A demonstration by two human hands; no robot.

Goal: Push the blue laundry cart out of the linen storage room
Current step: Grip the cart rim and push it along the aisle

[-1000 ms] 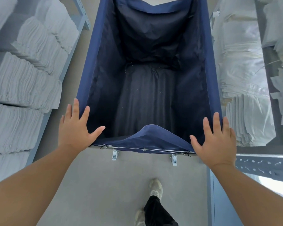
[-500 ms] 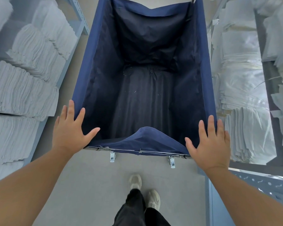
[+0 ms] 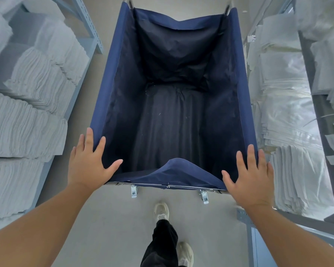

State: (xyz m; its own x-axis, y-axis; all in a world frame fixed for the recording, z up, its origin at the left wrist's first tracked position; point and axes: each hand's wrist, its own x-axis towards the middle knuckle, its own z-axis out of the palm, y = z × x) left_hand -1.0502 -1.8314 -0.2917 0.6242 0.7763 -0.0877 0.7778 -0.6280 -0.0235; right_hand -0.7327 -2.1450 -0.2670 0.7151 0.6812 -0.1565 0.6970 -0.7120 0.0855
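Hands flat, fingers spread: left hand [image 3: 89,162] at eight o'clock, right hand [image 3: 251,175] at four, pressing the empty blue fabric laundry cart [image 3: 112,105], dead centre between white-linen shelves [image 3: 27,112]. Mid-push; next, steer straight toward twelve.

My left hand [image 3: 89,160] lies flat on the near left corner of the cart [image 3: 243,89], my right hand [image 3: 251,174] flat on the near right corner. Cart stretches ahead between them. Stacked linens [image 3: 27,120] left of my left hand, more linen stacks [image 3: 289,143] right of my right. My feet [image 3: 161,211] behind, on the floor [image 3: 108,224].
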